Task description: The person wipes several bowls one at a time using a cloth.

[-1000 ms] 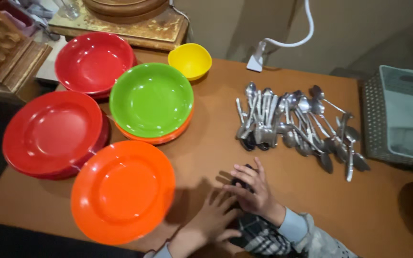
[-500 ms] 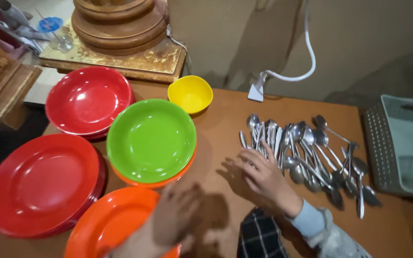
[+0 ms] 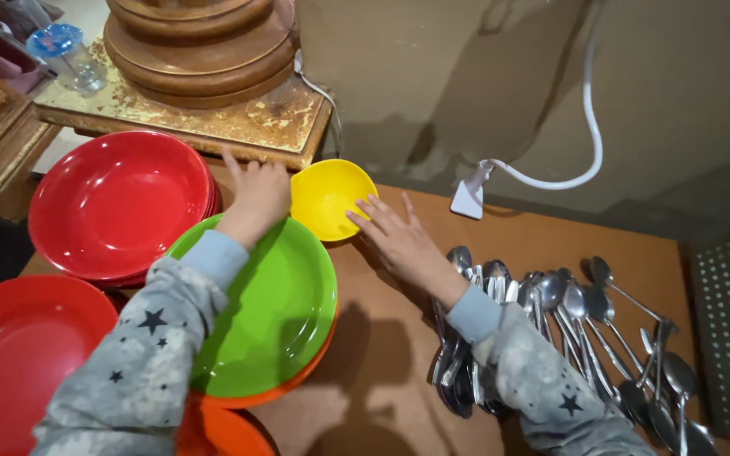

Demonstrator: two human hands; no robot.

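Reaching in from both sides: two hands bracket the yellow bowl (image 3: 329, 196) at the back of the tabletop (image 3: 399, 355).

Far left: a red plate (image 3: 19, 355) at the near edge, a stack of red bowls (image 3: 116, 203) behind it. Next, a green plate (image 3: 276, 304) sits on an orange plate (image 3: 297, 376); another orange plate (image 3: 226, 431) peeks out at the bottom edge.

Left hand (image 3: 257, 192): forearm in a grey star-print sleeve crosses over the green plate, angled up and to the right. Palm down, fingers loosely extended toward the wooden stand (image 3: 204, 101) behind. It lies against the bowl's left rim; whether it actually grips the rim I can't tell, since the fingertips are partly hidden.

Yellow bowl: upright, mouth facing up, round, so no long axis to speak of. It sits just behind the green plate, below the stand's corner, directly between the two hands.

Right hand (image 3: 396, 236): palm down, fingers spread and straight, pointing up-left. Fingertips touch the bowl's right rim. Hand is flat and unclenched, not wrapped around anything. Forearm runs down-right over the spoon pile.

Right of that: a heap of metal spoons (image 3: 585, 321) lies on the tabletop, handles mostly running near-to-far, some fanned to the right. A white cable (image 3: 551, 173) with its clip sits by the wall behind. Far right edge: a grey perforated basket (image 3: 728, 338).
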